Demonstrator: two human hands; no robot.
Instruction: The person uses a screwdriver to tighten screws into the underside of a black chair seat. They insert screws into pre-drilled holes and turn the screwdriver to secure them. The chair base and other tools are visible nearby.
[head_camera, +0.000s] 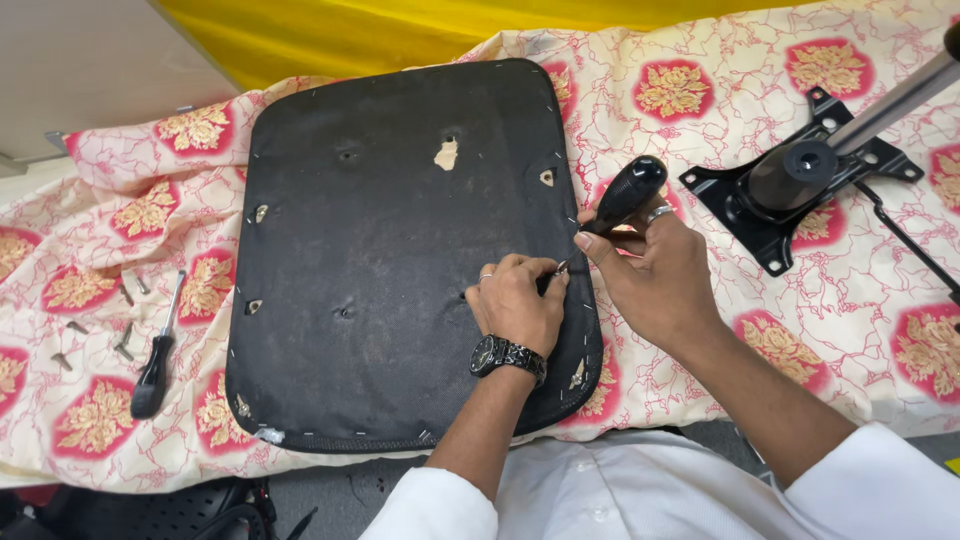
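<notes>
A floral cloth (820, 330), cream with red and gold medallions, covers the work surface. On it lies a black seat pad (390, 250), underside up, with staples along its edge and several small holes in its fabric. To the right of the pad, apart from it, sits a black metal mounting plate (760, 215) with a gas cylinder (880, 110) rising from it toward the upper right.

The right hand (660, 275) is closed around the black handle of a screwdriver (625, 195), whose shaft slants down to the pad's right side. The left hand (515, 305), wearing a wristwatch (508, 357), rests on the pad with its fingers curled at the tool's tip; it seems to pinch something small there, but the fingers hide it.

On the cloth left of the pad lies a second screwdriver (155, 360), with loose screws (95, 335) scattered beside it.
</notes>
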